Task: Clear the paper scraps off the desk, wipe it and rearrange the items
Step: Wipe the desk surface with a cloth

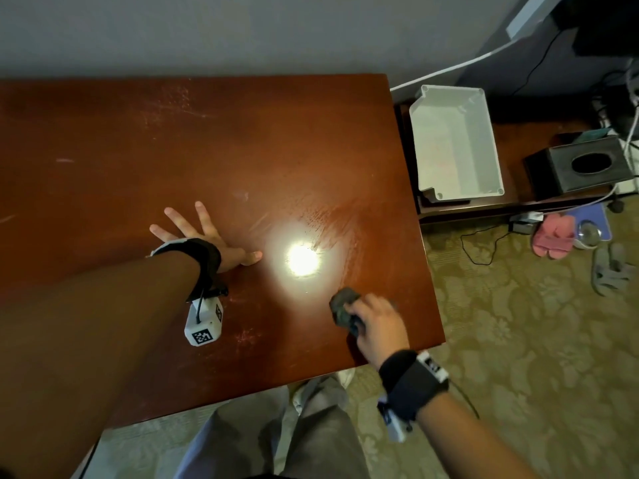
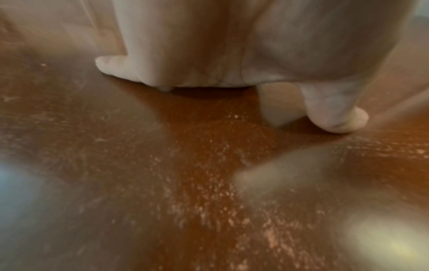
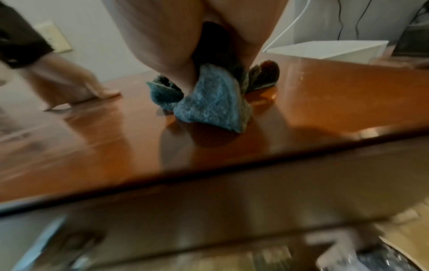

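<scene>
A glossy red-brown wooden desk [image 1: 121, 150] fills the head view, with a bright lamp glare near its middle. My right hand [image 1: 377, 323] grips a bunched grey-blue cloth [image 1: 342, 305] and holds it against the desktop near the front right corner. In the right wrist view the cloth [image 3: 209, 104] bulges out below my curled fingers and touches the wood. My left hand [image 1: 204, 233] lies flat on the desk left of the glare, fingers spread and straight. The left wrist view shows its fingertips [image 2: 341, 121] pressed on the scuffed surface [image 2: 185, 174]. I see no paper scraps.
A white plastic bin [image 1: 456, 146] sits on a lower side table right of the desk, beside a black tissue box [image 1: 581, 167]. Cables, pink slippers [image 1: 553, 236] and a grey glove lie on the patterned carpet at the right. A grey wall runs behind the desk.
</scene>
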